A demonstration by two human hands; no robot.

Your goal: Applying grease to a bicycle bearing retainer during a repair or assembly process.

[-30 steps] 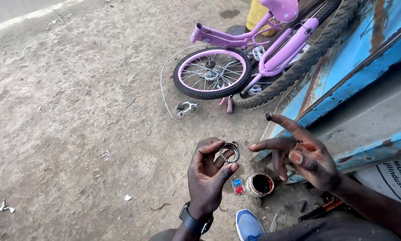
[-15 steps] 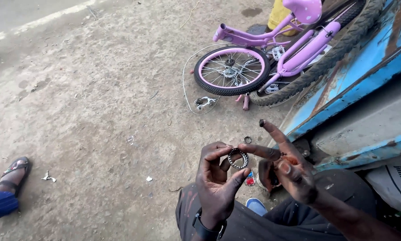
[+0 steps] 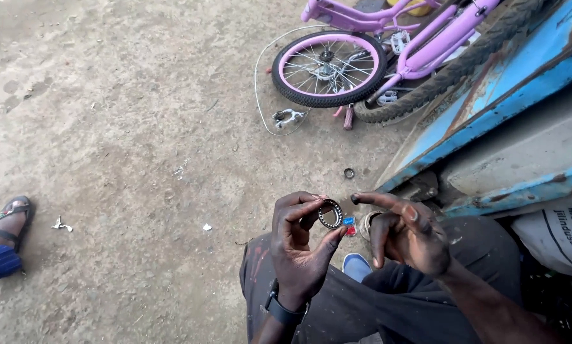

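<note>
Bearing ring (image 3: 329, 213) pinched upright in left hand (image 3: 299, 245), thumb below, fingertips on top edge; held over lap, well below the bike wheel (image 3: 329, 68) in frame. Right hand (image 3: 406, 230) just right of ring, holding nothing: index finger stretched toward ring, tip close to it but apart, other fingers loosely curled. Fingers of both hands dark, prob. greasy. Small round tin (image 3: 364, 224) and red-blue bit (image 3: 349, 225) on ground right behind ring, partly hidden by hands. Small dark ring (image 3: 348, 172) on ground between hands and wheel. Wheel w/ pink rim on small purple bike (image 3: 420, 38) lying on its side at top; loose cable (image 3: 258, 76) and brake part (image 3: 288, 116) left of and below wheel. Big tyre (image 3: 464, 57) and blue metal wall (image 3: 509, 102) right of wheel. Another person's sandalled foot (image 3: 9, 220) far left of ring. Step, judged: inspecting or greasing ring w/ free finger. Next move, prob.: steady pinch, light fingertip touch on ring's inner face, no squeezing so balls stay seated; cannot tell if grease already on it.
</note>
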